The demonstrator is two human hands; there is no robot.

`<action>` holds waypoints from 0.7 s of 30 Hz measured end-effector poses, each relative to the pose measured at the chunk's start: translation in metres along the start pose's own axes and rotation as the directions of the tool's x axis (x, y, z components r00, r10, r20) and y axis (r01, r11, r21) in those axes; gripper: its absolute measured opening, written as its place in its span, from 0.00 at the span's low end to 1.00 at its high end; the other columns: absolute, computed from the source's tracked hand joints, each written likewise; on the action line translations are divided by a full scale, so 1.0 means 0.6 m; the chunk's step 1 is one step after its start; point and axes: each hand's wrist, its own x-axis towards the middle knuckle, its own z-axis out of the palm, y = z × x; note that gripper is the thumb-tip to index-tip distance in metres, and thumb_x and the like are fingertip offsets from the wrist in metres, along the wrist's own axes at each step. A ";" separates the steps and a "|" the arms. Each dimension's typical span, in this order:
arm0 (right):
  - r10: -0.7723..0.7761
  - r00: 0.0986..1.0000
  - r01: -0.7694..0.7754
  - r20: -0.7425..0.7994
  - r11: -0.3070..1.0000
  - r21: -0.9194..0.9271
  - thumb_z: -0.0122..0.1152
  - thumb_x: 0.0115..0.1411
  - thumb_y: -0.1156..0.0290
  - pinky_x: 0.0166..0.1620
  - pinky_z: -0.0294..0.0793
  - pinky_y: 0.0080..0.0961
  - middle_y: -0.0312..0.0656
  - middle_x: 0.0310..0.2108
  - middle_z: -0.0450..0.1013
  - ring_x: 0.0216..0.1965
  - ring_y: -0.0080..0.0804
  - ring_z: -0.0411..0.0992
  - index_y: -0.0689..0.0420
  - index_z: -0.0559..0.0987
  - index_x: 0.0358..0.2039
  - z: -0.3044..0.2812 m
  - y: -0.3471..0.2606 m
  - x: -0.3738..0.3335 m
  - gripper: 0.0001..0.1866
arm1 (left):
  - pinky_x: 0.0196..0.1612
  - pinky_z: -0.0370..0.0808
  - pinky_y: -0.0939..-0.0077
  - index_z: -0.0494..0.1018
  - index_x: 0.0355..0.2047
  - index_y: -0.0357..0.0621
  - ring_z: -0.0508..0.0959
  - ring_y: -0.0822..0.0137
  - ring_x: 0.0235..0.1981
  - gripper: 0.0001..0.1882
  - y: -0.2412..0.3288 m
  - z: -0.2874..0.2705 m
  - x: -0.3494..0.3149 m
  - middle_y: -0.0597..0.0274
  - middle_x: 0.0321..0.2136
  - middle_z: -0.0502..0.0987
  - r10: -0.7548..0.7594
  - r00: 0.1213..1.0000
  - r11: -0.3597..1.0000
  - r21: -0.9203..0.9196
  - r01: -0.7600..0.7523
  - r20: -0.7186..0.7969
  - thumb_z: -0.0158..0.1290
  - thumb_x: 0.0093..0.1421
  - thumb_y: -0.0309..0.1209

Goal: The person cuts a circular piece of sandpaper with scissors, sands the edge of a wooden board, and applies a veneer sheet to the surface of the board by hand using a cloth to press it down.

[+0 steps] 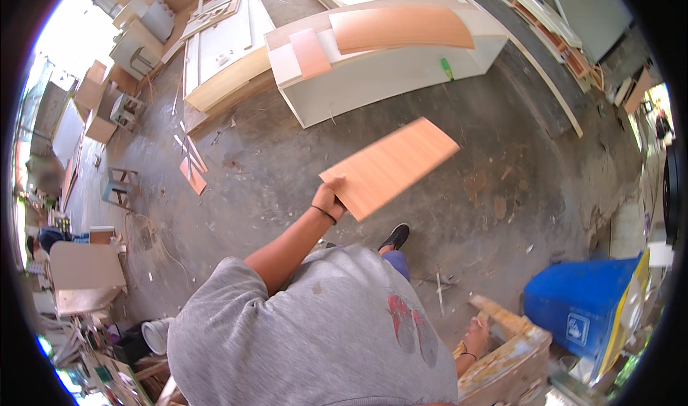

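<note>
My left hand [331,197] grips the near-left corner of a rectangular wood-grain board [394,166], orange-brown in colour. The board is held out over the floor, tilted up toward the right. At the lower right, my right hand [474,336] is closed above the stained edge of a wooden bench [512,366]. Something small and pale seems to show at its fingers, but I cannot make out what it is. Each wrist has a dark band.
Ahead stands a white open cabinet box [387,87], with a curved wood-grain panel [401,30] and a pinkish sheet [310,53] on top. A blue bin [573,298] is at right. Offcuts [192,177] and a small stool [120,187] sit at left.
</note>
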 end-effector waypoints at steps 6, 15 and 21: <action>-0.209 0.967 0.211 0.147 0.978 0.003 0.59 0.59 0.66 0.39 0.71 0.24 0.42 0.35 0.73 0.32 0.28 0.71 0.64 0.67 0.54 0.051 -0.220 0.203 0.25 | 0.47 0.77 0.64 0.65 0.48 0.35 0.76 0.58 0.46 0.15 0.102 0.076 0.170 0.56 0.45 0.74 0.340 0.922 0.843 -0.375 -0.385 -0.184 0.45 0.61 0.26; -0.440 0.775 0.550 0.454 0.824 -0.139 0.60 0.59 0.66 0.44 0.71 0.26 0.43 0.36 0.76 0.37 0.29 0.73 0.61 0.69 0.54 0.262 -0.543 0.316 0.24 | 0.54 0.71 0.48 0.59 0.54 0.33 0.71 0.49 0.52 0.21 0.255 0.091 0.329 0.48 0.52 0.69 0.496 0.788 0.581 -0.536 -0.613 -0.364 0.40 0.65 0.32; -0.251 0.741 0.478 0.623 0.849 -0.227 0.63 0.56 0.66 0.37 0.73 0.24 0.41 0.33 0.76 0.32 0.25 0.73 0.63 0.70 0.52 0.458 -0.620 0.397 0.25 | 0.51 0.74 0.51 0.63 0.53 0.36 0.72 0.52 0.51 0.19 0.341 0.096 0.553 0.52 0.51 0.71 0.492 0.766 0.489 -0.597 -0.636 -0.412 0.40 0.65 0.33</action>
